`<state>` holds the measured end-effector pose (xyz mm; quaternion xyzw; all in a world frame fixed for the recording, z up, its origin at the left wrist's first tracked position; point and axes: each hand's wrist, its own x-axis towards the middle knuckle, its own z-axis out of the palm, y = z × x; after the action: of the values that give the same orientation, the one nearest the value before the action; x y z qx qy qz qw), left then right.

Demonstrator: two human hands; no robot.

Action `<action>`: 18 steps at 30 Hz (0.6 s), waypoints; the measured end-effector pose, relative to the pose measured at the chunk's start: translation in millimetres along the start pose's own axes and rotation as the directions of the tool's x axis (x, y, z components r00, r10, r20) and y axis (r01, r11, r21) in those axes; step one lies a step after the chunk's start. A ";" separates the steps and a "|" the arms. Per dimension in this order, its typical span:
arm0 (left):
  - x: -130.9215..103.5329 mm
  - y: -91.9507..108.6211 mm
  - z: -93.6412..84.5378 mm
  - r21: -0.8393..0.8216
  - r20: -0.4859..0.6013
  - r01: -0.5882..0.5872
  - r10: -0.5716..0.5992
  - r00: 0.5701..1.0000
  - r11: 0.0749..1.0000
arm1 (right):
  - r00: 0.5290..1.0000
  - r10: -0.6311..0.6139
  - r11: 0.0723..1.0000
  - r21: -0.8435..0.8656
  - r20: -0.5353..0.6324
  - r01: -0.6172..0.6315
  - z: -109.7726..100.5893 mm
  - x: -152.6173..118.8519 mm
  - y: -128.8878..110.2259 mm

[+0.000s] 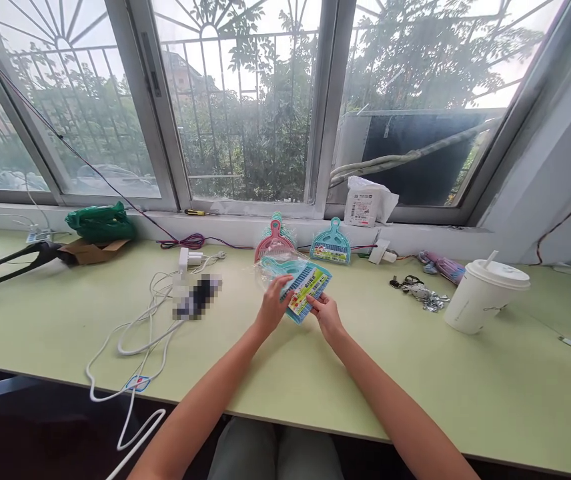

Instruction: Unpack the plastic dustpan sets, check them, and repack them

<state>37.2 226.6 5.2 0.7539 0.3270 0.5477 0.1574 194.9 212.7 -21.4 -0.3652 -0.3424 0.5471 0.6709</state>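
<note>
Above the middle of the green tabletop, a teal dustpan-and-brush set (305, 285) with a yellow-green label is tilted between my two hands, clear plastic film around its far end. My left hand (271, 308) grips its left side, fingers over the front. At the lower right edge, my right hand (326, 315) pinches the set between thumb and fingers. Behind it, a pink dustpan set (275, 243) leans by the wall with teal ones behind it. Another teal dustpan set (331, 243) stands upright to the right, against the wall.
White cables (150, 327) and a power adapter (184, 260) lie left of my hands. A green bag (100, 222) sits on a cardboard box (96, 251) at the back left. Keys (405, 285) and a large white cup (485, 293) stand to the right.
</note>
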 end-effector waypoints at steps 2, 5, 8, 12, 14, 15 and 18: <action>0.6 8.0 -1.6 0.078 -0.244 0.050 -0.030 0.969 0.996 | 1.000 -0.018 1.000 0.022 -0.015 0.019 1.8 -1.2 -2.0; 4.9 8.4 -5.4 -0.133 -0.524 0.205 -0.244 0.816 0.970 | 0.998 -0.048 0.998 0.049 -0.051 0.051 4.3 -3.0 -4.9; 9.0 -1.6 -3.2 -0.605 -0.284 0.341 -0.595 0.752 0.719 | 0.996 -0.057 0.996 0.060 -0.071 0.061 6.9 -4.6 -6.1; 7.1 -9.3 10.7 -0.788 0.210 0.498 -0.603 0.770 0.362 | 0.997 -0.064 0.997 0.041 -0.044 0.066 10.0 -5.4 -6.6; 4.2 -6.0 17.4 -0.781 0.316 0.531 -0.526 0.790 0.329 | 0.993 -0.093 0.995 0.032 -0.075 0.095 11.0 -5.3 -7.4; 2.9 -3.1 19.7 -0.778 0.348 0.537 -0.489 0.800 0.325 | 0.989 -0.108 0.993 0.031 -0.099 0.112 11.4 -5.3 -7.9; 1.1 5.2 21.8 -0.780 0.369 0.522 -0.420 0.829 0.345 | 0.981 -0.132 0.990 0.039 -0.140 0.139 12.8 -5.8 -9.3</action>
<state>59.3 226.2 1.4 0.4733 0.2055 0.5257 0.6763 187.4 207.2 -7.3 -0.3616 -0.3061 0.4818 0.7372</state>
